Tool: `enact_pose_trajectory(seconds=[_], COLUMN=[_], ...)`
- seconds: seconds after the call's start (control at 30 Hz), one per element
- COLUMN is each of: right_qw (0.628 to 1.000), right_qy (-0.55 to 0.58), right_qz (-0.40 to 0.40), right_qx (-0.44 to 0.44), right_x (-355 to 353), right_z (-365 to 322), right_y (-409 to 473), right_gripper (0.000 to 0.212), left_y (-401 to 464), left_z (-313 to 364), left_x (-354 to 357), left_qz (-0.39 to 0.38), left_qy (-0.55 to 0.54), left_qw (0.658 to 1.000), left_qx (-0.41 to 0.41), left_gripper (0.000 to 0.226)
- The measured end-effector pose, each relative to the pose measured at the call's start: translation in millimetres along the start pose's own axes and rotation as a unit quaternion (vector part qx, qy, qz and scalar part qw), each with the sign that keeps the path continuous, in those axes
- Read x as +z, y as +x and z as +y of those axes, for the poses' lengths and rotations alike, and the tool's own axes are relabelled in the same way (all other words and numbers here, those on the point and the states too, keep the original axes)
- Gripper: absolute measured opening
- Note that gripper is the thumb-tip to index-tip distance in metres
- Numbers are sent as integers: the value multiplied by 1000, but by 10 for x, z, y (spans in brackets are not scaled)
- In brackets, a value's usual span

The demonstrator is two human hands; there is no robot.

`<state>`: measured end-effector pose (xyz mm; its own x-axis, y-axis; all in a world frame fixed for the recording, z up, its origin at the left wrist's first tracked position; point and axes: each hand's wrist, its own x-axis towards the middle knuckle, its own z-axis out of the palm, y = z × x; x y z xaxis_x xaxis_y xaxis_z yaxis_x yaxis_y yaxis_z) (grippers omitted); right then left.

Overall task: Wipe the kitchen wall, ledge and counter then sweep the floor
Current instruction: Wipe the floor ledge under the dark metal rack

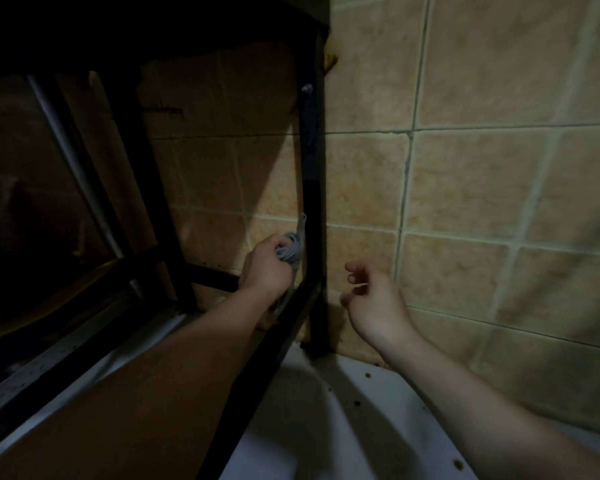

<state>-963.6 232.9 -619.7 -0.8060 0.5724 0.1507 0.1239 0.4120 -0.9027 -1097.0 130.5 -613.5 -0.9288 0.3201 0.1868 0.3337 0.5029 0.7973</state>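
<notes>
— Gripping a bunched grey cloth [289,251] in the left hand [268,271], fingers curled round the wad, just left of centre frame. Pressing it toward the tiles beside the black upright.

— And the right hand [373,299]?

— Hanging loose right of centre, fingers relaxed and half curled, holding nothing, near the wall but apart from it.

— Going largest first, then?

— Filling the right half and running behind the frame: tiled wall [482,174], beige, hard, pale grout lines. Crossing the left half: black metal rack [311,168], rigid by the look of it, its corner post standing just right of the cloth. Lying along the bottom: white counter [326,427], speckled with dark spots, probably grime needing a wipe.

— Handling of the cloth?

— Looking soft, light and floppy; likely squashing flat under pressure. Seeming best taken as a wad in the palm, as now, with the loose tail [302,225] sticking up tucked in, to avoid snagging on the post.

— Any risk?

— Possibly catching on the screw [306,88] higher up the post. Too dim in the upper left to tell more.
</notes>
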Motion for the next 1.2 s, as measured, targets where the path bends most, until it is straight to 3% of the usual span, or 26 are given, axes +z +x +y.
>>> enact_pose_trajectory(seconds=[0.13, 0.23, 0.4, 0.63, 0.8, 0.93, 1.0, 1.1, 1.2], right_qw=[1000, 1000, 999, 988, 964, 942, 943, 948, 960], right_qy=[-17, -22, -25, 42, 61, 112, 101, 61, 2], right_qz=[4, 13, 15, -21, -83, -134, -126, -80, -51], right_qx=[1, 9, 30, 145, 244, 287, 290, 301, 274], right_x=[-178, -281, -404, -442, -477, -437, -339, -197, -120], right_z=[-128, -210, -193, 254, 673, 977, 1103, 1304, 1417], right_y=[-205, -325, -530, -692, -835, -893, -885, -804, -709], right_gripper=[43, 45, 44, 40, 8, 13, 15, 14, 11], left_y=[-249, -479, -904, -1335, -1529, -1619, -1649, -1642, -1612], left_z=[262, 409, 506, 343, 50, -235, -362, -519, -713], left_x=[-115, -101, 83, 542, 817, 1019, 1118, 1242, 1320], left_qz=[7, -6, -50, -128, -149, -153, -166, -161, -119], left_qy=[-76, -142, -292, -371, -325, -241, -216, -162, -73], left_qw=[997, 989, 944, 897, 911, 937, 943, 956, 972], left_qx=[7, -32, -144, -203, -209, -204, -190, -183, -189], left_gripper=[42, 36, 44, 58, 60, 57, 50, 22, 36])
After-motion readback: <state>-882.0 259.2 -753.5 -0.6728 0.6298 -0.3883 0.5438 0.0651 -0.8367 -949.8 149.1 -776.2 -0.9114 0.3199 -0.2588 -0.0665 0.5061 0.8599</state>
